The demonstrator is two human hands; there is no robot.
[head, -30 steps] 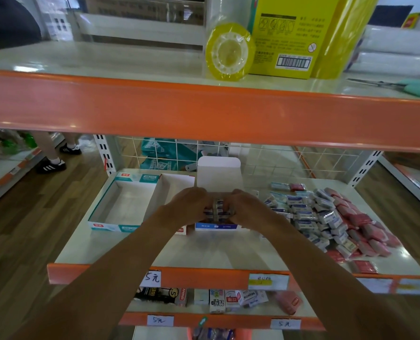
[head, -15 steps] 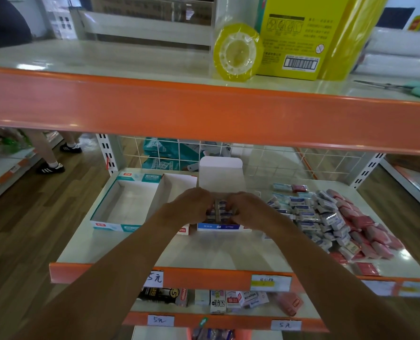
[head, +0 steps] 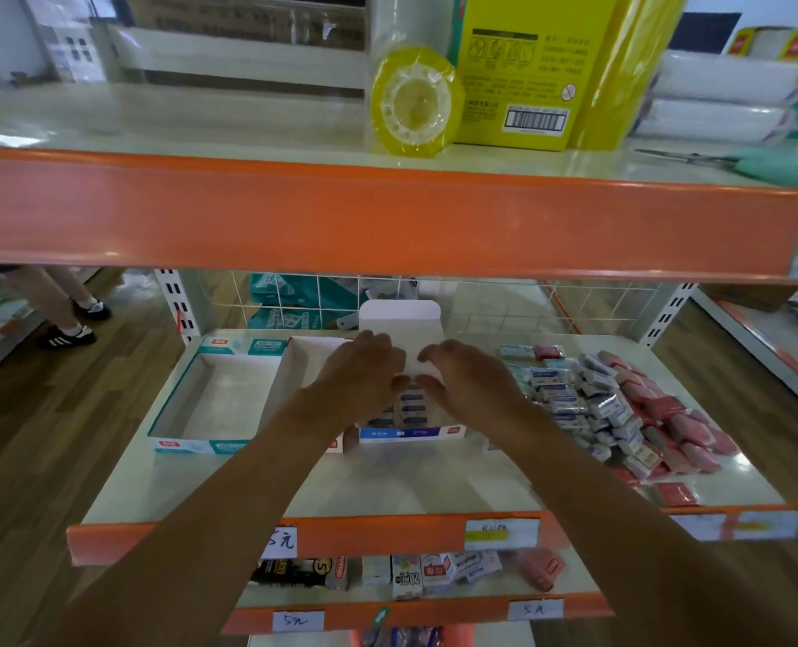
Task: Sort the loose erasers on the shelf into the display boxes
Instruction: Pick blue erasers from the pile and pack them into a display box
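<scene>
Both hands hover over the blue display box [head: 411, 432], whose white lid flap [head: 399, 315] stands upright behind them. My left hand [head: 359, 375] and my right hand [head: 469, 382] are a little apart with relaxed fingers and hold nothing. Between them, a row of blue-labelled erasers [head: 411, 403] lies inside the box. An empty teal display box [head: 191, 445] sits at the left, with a white display box [head: 294, 361] beside it. Loose white-and-blue erasers [head: 565, 394] and pink erasers [head: 667, 422] are heaped at the right of the shelf [head: 387, 488].
An orange-edged upper shelf [head: 387, 217] overhangs the work area and carries a yellow tape roll [head: 413, 102], a yellow carton [head: 523, 72] and green-handled scissors [head: 761, 163]. Packaged goods [head: 406, 574] fill the shelf below. A person's legs [head: 61, 310] stand at the far left.
The stack of erasers that both hands pressed between them now lies in the blue box. The hands have let go and moved slightly apart and up.
</scene>
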